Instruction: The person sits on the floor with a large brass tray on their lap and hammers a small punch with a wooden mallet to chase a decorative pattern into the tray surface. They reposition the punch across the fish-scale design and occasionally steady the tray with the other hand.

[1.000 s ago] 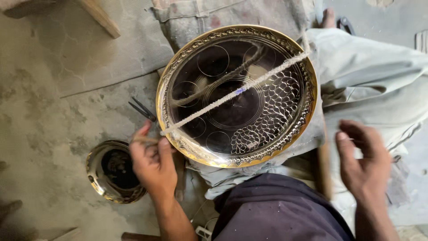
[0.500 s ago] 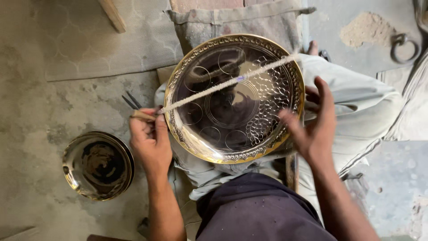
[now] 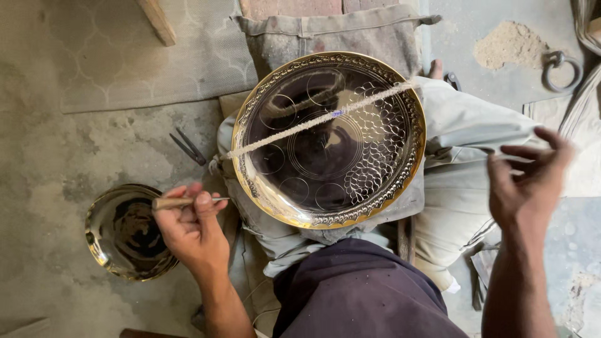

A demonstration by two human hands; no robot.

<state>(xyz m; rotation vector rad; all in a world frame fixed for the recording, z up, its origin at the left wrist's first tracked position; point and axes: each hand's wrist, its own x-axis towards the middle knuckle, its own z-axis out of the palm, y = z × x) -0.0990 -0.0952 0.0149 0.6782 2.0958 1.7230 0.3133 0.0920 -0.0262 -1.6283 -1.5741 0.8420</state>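
Observation:
A large round brass plate (image 3: 282, 206) with engraved circles and a scale pattern rests on my lap. A pale cord (image 3: 313, 121) stretches across its face from left rim to upper right rim. My left hand (image 3: 191, 228) sits left of the plate, closed on a thin wooden-handled tool (image 3: 178, 201) that points right toward the rim. My right hand (image 3: 529, 178) hovers right of the plate over my knee, fingers apart, holding nothing, slightly blurred.
A small brass bowl (image 3: 100, 241) with dark contents sits on the concrete floor beside my left hand. Dark metal tools (image 3: 188, 148) lie on the floor left of the plate. An iron ring (image 3: 557, 70) and a sand pile (image 3: 510, 42) lie upper right. A grey mat (image 3: 125, 62) is upper left.
My right hand has swung from over the plate's right rim out to the right. My left hand dropped lower, away from the cord's end, toward the small bowl.

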